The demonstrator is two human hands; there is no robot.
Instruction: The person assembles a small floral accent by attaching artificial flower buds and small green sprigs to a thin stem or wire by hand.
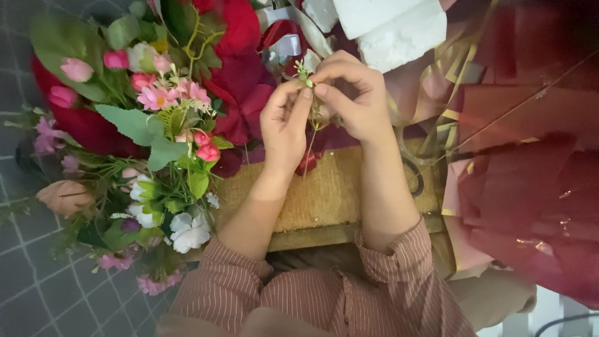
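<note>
At nine o'clock from my hands lies a heap of artificial flowers [150, 143], pink, white and red blooms among broad green leaves, spilling over the grey tiled floor [37, 293]. A peach bud [64, 197] sits at its far left edge and a white bloom [189, 231] at its lower edge, near my left sleeve.

My left hand [284, 125] is raised in the middle of the view, its thumb and forefinger pressed together on a small green sprig [304, 70]. The sprig's tip pokes up at twelve o'clock from my fingers [304, 100], and its thin stem runs down between both hands toward six o'clock. Behind it, at eleven o'clock, lie deep red fabric petals [240, 93] and a loop of silver ribbon [286, 47].

My right hand [355, 103] meets the left one, its fingertips closed on the same sprig just beside my left thumb. Both forearms rest over a woven straw-coloured mat [324, 193] on the table [312, 238]. My striped rust sleeves [399, 268] are pushed up at six o'clock.

At one o'clock sits a white foam block [393, 25]. At three o'clock are crumpled sheets of dark red wrapping paper [530, 156] with gold edging, with dark scissor handles [414, 178] showing just beside my right forearm
</note>
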